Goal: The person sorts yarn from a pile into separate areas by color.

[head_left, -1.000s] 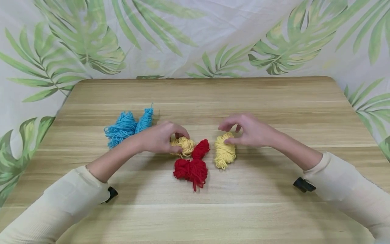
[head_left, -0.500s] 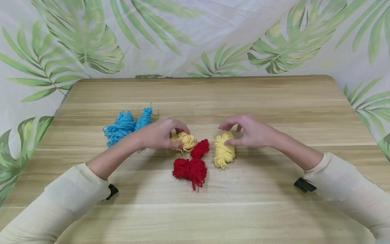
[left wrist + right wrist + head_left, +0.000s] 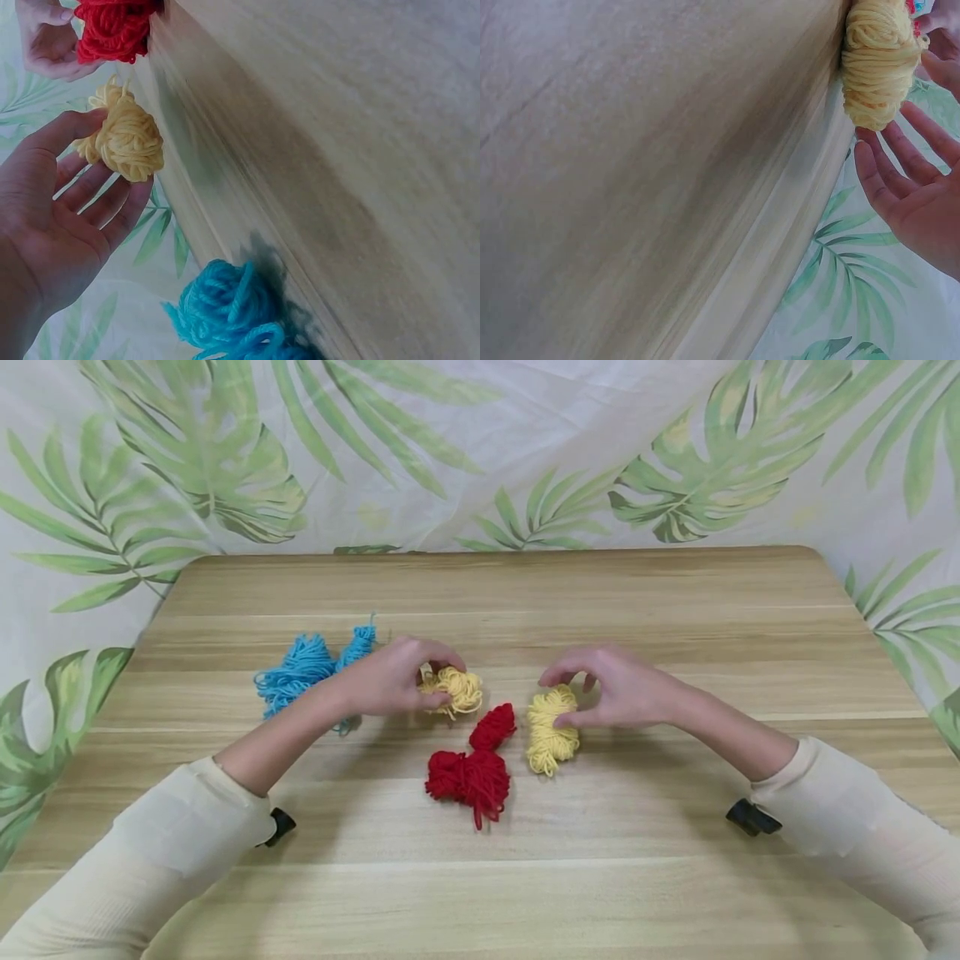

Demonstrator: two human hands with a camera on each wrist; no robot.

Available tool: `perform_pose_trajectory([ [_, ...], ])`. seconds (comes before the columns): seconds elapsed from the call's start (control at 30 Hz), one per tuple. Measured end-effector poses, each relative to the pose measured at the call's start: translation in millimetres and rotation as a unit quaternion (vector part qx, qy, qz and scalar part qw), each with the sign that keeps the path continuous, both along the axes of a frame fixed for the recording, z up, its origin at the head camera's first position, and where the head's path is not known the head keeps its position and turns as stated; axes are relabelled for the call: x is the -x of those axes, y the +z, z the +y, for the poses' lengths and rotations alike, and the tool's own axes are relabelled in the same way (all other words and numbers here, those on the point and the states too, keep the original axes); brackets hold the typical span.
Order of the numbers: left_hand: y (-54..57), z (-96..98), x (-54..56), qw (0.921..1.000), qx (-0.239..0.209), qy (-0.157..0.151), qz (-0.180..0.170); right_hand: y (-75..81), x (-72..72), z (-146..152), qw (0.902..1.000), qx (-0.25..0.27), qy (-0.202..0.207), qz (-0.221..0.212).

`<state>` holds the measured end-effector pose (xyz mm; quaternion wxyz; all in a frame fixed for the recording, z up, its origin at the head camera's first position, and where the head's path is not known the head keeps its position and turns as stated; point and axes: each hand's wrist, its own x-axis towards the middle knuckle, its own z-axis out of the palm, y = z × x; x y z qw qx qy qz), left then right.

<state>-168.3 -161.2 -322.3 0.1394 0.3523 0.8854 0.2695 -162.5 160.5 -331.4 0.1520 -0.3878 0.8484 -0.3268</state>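
Note:
In the head view my left hand (image 3: 397, 681) holds a small yellow yarn bundle (image 3: 459, 691) between thumb and fingers. The left wrist view shows that yellow bundle (image 3: 131, 139) raised off the wood, thumb on one side and fingertips beneath. My right hand (image 3: 618, 689) is at the second yellow yarn bundle (image 3: 552, 739), which lies on the table. Its thumb lies against the side and its loosely bent fingers reach past the far end; from the right wrist view (image 3: 922, 180) they look relaxed, not closed around it.
Two red yarn bundles (image 3: 472, 781) lie between the hands, toward the table's front. Two blue yarn bundles (image 3: 296, 672) lie at the left, partly behind the left forearm. A leaf-print cloth (image 3: 525, 452) hangs behind the wooden table (image 3: 637, 585).
My left hand has moved up and away from the red bundles, taking the small yellow bundle with it. My right hand and its yellow bundle have stayed nearly still.

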Motion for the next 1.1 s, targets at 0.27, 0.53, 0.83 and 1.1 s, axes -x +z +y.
perform_pose_trajectory([
  [0.27,2.9,0.4,7.1,0.9997,-0.003,0.021,0.009,-2.8,-1.1,1.1,0.9998,-0.008,0.017,0.009],
  [0.53,6.2,2.7,14.5,0.9989,-0.018,0.044,0.003,-6.0,-2.5,1.8,0.9995,-0.017,0.025,0.008],
  [0.83,5.1,3.9,25.4,0.9970,-0.035,0.069,-0.008,-7.7,-2.7,1.8,0.9992,-0.025,0.032,-0.005],
  [1.1,3.2,8.5,35.4,0.9953,-0.039,0.088,-0.007,-7.9,-0.7,2.2,0.9987,-0.020,0.027,-0.037],
])
